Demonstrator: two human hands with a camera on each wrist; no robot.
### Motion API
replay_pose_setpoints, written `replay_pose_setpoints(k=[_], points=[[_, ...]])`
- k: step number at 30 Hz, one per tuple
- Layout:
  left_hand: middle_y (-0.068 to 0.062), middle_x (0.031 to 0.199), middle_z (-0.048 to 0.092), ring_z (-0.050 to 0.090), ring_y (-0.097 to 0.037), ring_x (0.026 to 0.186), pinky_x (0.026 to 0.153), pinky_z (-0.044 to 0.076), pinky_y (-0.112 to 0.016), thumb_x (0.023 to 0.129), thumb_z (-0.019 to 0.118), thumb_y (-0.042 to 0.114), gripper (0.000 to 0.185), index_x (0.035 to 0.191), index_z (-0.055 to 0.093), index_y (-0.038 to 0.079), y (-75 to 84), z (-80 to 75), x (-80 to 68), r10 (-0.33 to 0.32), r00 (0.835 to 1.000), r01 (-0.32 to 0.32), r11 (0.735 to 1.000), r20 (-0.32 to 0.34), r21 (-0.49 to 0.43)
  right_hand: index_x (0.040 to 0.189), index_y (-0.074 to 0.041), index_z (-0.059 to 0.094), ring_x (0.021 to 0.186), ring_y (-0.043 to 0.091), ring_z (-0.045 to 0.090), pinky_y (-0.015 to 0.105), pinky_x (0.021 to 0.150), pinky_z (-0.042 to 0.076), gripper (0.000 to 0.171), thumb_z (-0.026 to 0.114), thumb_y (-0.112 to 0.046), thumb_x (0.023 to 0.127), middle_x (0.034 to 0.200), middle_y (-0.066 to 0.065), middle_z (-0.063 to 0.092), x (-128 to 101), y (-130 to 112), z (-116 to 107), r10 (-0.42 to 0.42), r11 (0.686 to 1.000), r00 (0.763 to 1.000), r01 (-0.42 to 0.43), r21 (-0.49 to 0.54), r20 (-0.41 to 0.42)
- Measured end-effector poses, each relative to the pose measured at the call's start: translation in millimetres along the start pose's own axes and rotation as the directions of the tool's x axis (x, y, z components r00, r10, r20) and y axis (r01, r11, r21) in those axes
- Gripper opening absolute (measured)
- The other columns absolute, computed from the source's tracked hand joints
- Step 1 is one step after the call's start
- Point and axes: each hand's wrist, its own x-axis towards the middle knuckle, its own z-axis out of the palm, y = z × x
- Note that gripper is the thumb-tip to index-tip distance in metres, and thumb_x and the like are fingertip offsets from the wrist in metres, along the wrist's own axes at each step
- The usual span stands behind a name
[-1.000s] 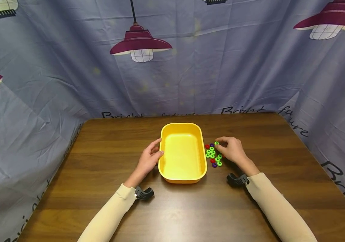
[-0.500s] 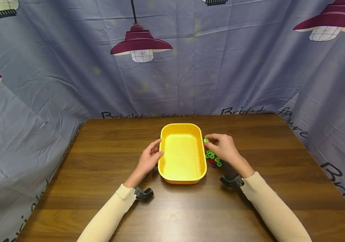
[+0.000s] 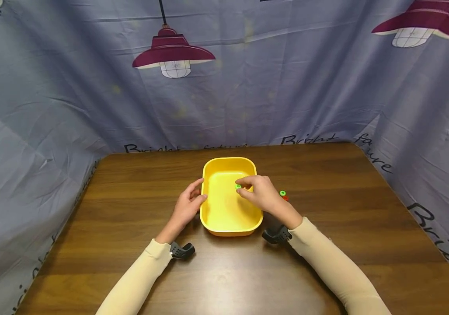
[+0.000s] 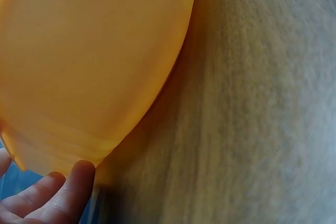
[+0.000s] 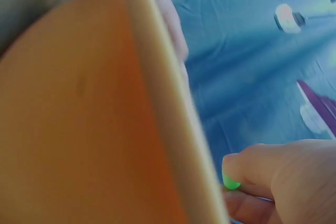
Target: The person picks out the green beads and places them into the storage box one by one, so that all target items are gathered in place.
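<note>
A yellow tray point(image 3: 226, 223) sits in the middle of the wooden table point(image 3: 224, 271). My right hand point(image 3: 256, 191) hovers over the tray's inside and pinches a small green ring point(image 3: 238, 187) between thumb and fingers; the right wrist view shows the ring point(image 5: 230, 182) at my fingertips beside the tray's rim point(image 5: 168, 114). My left hand point(image 3: 189, 203) rests against the tray's left wall, fingers on the rim; the left wrist view shows its fingertips point(image 4: 73, 182) touching the tray's outer wall point(image 4: 89, 61). Right of the tray a green ring point(image 3: 282, 193) and a red ring point(image 3: 285, 198) show; my right hand hides the others.
A blue-grey curtain printed with maroon lamps point(image 3: 173, 52) encloses the table at the back and both sides. Black wrist camera mounts point(image 3: 181, 250) sit at both cuffs. Bare wood lies in front of the tray and to the far left and right.
My right hand lifted a green ring from the pile right of the tray and carried it left, over the rim, to above the tray's inside. The left hand stayed on the tray.
</note>
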Motion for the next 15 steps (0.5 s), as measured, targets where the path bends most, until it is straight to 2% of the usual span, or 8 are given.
replay_pose_setpoints(k=[3, 10, 15], points=[[-0.03, 0.13, 0.064, 0.071, -0.033, 0.103, 0.074, 0.063, -0.027, 0.098, 0.059, 0.008, 0.056, 0.153, 0.047, 0.012, 0.3, 1.2, -0.1, 0.002, 1.0, -0.002, 1.0, -0.001, 0.0, 0.111, -0.003, 0.078, 0.088, 0.024, 0.072, 0.037, 0.078, 0.061, 0.024, 0.073, -0.016, 0.091, 0.102, 0.01, 0.079, 1.1, -7.8, 6.5, -0.024, 1.0, 0.999, 0.025, -0.012, 0.049], [-0.031, 0.13, 0.063, 0.072, -0.025, 0.098, 0.07, 0.06, -0.021, 0.099, 0.058, 0.008, 0.056, 0.154, 0.045, 0.012, -0.9, -2.0, -1.0, 0.006, 1.0, -0.006, 1.0, 0.003, 0.011, 0.106, -0.006, 0.079, 0.08, 0.015, 0.07, 0.022, 0.07, 0.056, 0.019, 0.075, -0.015, 0.09, 0.093, 0.005, 0.079, 3.9, -27.6, 25.9, -0.071, 0.995, 0.988, 0.079, -0.057, 0.134], [-0.031, 0.132, 0.063, 0.071, -0.026, 0.099, 0.069, 0.059, -0.02, 0.099, 0.057, 0.006, 0.056, 0.154, 0.045, 0.013, -1.7, 2.9, 0.3, 0.003, 1.0, -0.004, 1.0, 0.009, 0.008, 0.103, -0.008, 0.08, 0.081, 0.015, 0.072, 0.025, 0.071, 0.056, 0.017, 0.077, -0.017, 0.089, 0.09, 0.003, 0.079, -0.3, -34.0, 35.8, -0.068, 0.989, 0.983, 0.089, -0.119, 0.168]])
